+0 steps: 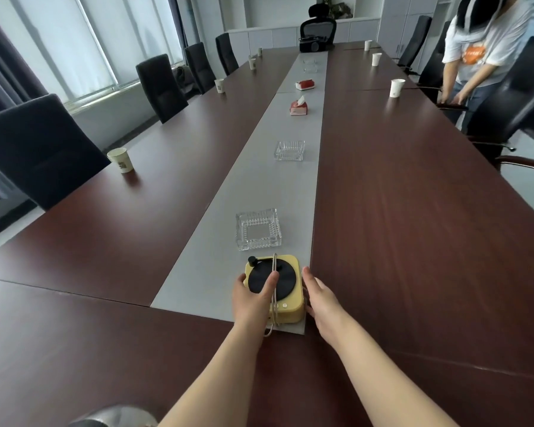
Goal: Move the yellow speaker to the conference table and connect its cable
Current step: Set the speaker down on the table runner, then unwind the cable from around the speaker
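The yellow speaker (290, 274), shaped like a small record player with a black disc on top, rests on the grey centre strip (278, 186) of the long conference table (413, 226), near its front end. A pale cable (274, 295) runs over the disc and hangs off the speaker's near side. My left hand (253, 298) grips the speaker's left side, thumb on the disc and over the cable. My right hand (319, 298) lies flat against the speaker's right side, fingers extended.
A glass ashtray (258, 229) stands just beyond the speaker, another (289, 150) further on, then two tissue boxes (298, 106). Paper cups (121, 160) line both table edges. Black chairs (40, 149) flank the table. A person (475, 60) stands at the far right.
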The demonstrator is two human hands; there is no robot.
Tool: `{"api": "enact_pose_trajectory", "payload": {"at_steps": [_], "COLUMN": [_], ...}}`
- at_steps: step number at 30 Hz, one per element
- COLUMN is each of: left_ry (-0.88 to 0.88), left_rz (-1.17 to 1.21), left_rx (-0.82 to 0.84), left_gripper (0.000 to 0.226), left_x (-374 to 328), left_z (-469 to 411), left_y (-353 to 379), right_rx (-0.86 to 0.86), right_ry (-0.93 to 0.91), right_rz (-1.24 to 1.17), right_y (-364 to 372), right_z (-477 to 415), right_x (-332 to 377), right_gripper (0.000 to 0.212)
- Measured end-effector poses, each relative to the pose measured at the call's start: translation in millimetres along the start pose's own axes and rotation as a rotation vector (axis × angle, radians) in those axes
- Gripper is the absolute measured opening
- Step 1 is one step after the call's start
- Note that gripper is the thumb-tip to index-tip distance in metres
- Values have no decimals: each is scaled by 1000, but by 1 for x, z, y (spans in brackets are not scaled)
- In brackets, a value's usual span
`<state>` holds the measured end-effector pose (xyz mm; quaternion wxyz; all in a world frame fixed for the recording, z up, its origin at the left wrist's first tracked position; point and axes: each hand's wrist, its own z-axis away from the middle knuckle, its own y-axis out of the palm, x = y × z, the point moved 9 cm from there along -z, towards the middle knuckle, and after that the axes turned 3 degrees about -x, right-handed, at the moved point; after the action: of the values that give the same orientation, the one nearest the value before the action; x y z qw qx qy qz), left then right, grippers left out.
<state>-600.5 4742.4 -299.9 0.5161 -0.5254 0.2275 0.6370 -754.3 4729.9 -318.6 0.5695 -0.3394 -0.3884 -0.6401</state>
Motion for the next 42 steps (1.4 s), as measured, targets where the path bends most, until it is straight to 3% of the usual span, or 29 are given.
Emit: {"api": "enact_pose_trajectory", "payload": {"at_steps": [8,13,18,20,24,28,33,36,39,42], "left_ry": [-252,-286,-375,-391,-465,-478,-472,-477,-486,-516], "left_rz": [180,250,322,369,476,510,516,560,613,622], "left_rx": [-42,-6,-67,-69,-60,-37,-37,-14,-15,-54], "left_gripper": [104,106,123,115,90,88,88,79,69,66], "left_x": [34,39,61,44,44,47,48,48,49,54], "left_z": [7,9,-5,11,22,22,21,19,19,18], "left_y": [0,7,17,16,24,28,28,30,31,27], "right_rx": [-59,-44,-40,-61,-119,-121,-115,-179,-275,-261], "right_ry": [52,52,33,15,1,-14,-7,-86,-288,-267], "right_rz": [-23,-39,-8,24,62,124,266,415,469,444], "right_y": [-12,-8,0,1,-1,0,1,-2,-8,-3], "right_z": [0,-2,-6,-10,-19,-25,-18,5,17,13], "right_x": [-26,-33,-40,-44,-47,-51,-44,-19,-3,-5], "right_gripper": [50,30,51,56,85,78,91,77,42,20]}}
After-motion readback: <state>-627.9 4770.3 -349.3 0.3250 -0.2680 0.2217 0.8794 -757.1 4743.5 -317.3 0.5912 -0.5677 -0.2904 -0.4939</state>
